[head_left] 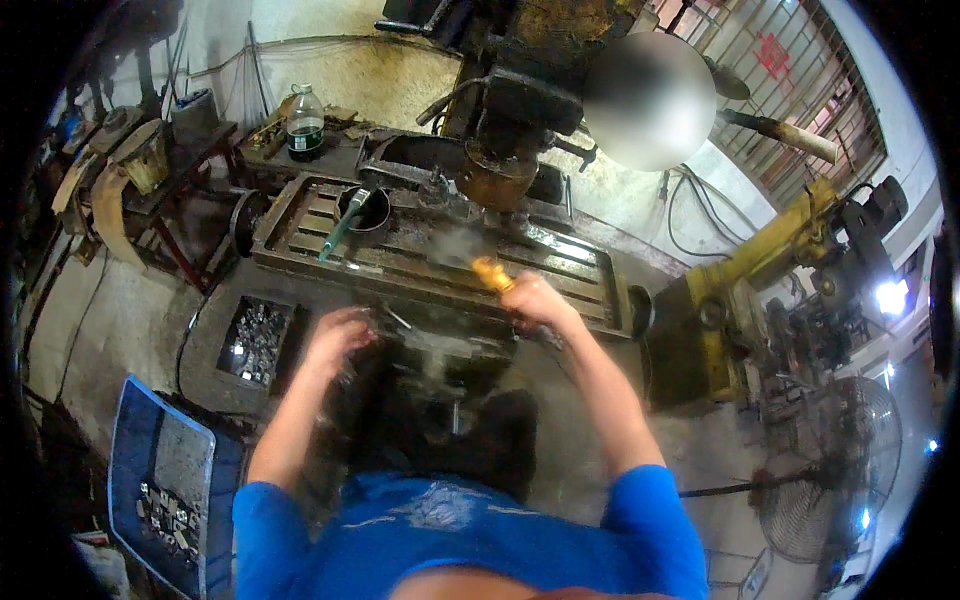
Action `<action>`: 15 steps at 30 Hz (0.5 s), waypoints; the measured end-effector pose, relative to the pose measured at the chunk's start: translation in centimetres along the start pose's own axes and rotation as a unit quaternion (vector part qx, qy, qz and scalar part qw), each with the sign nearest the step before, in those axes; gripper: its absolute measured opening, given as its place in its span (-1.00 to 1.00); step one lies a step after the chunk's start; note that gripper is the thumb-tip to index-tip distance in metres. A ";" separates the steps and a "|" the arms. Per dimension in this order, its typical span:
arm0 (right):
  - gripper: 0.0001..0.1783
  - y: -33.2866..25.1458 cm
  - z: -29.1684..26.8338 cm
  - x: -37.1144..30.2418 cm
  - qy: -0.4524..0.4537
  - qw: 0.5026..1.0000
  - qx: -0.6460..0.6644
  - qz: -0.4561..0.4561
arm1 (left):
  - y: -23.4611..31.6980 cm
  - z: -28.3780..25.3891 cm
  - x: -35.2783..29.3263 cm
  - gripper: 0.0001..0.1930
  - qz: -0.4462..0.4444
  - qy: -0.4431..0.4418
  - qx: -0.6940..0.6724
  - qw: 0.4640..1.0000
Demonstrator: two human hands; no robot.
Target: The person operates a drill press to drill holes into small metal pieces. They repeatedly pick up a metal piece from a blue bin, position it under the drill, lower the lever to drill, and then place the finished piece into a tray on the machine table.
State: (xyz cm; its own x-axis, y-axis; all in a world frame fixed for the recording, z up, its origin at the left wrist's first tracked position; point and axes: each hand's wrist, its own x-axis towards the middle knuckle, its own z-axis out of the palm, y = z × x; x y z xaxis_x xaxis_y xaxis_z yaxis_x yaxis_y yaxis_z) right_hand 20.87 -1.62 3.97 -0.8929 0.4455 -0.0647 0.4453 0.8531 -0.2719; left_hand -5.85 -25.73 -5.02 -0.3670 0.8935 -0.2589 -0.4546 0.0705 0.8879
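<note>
Blue short-sleeved shirt (470, 540) lowest in view, both bare forearms reaching up from it toward the machine.

Far left, on the floor: blue flat plastic crate (165, 480) holding small grey metal pieces. Just above and right of it, dark square metal tray (255, 340) full of shiny small metal parts, set on the machine's lower ledge.

Left hand (338, 335) curled, fingers bent down at the front edge of the grimy slotted steel machine table (430, 255), near the tray; blurred, so cannot tell whether anything is gripped.

On the table's left part: dark round metal bowl (365, 210) with a teal-handled tool (342, 225) leaning out of it. Behind, on a cluttered desk (300, 155), clear plastic bottle with dark liquid (305, 122).

Centre: heavy dark drill head (505, 130) hanging over the table, haze or spray below it.

Right hand (535, 300) closed around a slim tool with an orange-yellow tip (490, 272), tip pointing up-left over the table slots.

Far right: yellow machine body (740, 290), then a standing wire-guard fan (830, 470) on the floor.
</note>
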 end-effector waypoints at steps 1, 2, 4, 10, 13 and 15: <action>-0.92 0.5 0.3 -0.1 0.036 0.997 0.047 0.046 | -0.2 0.1 0.3 -0.67 0.000 -0.007 0.007 1.000; -0.92 2.6 1.1 0.0 0.097 0.994 -0.051 -0.001 | -0.6 0.4 0.6 -0.67 0.000 -0.013 0.011 1.000; -0.90 0.7 0.6 -0.6 0.088 0.995 -0.047 -0.032 | -0.5 0.9 0.5 -0.66 0.009 -0.016 0.018 1.000; -0.76 -11.7 2.9 -6.9 -0.095 0.973 0.200 0.062 | -1.2 2.5 -0.5 -0.69 -0.009 -0.042 -0.024 0.999; -0.78 -12.3 6.5 -8.2 -0.078 0.964 0.246 0.066 | -0.8 2.6 -2.9 -0.72 -0.026 -0.051 -0.103 0.993; -0.79 -12.4 9.2 -7.8 -0.095 0.962 0.253 0.027 | -1.9 0.9 -3.2 -0.74 0.004 -0.003 -0.058 0.998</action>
State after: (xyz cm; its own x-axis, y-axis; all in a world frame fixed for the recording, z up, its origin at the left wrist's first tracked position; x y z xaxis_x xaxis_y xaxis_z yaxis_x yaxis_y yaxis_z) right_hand 21.69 -18.13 -0.97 -0.8867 0.3872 -0.2525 0.4450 0.5673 -0.6930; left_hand -3.10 -28.29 -5.53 -0.3659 0.8966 -0.2495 -0.5426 0.0122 0.8399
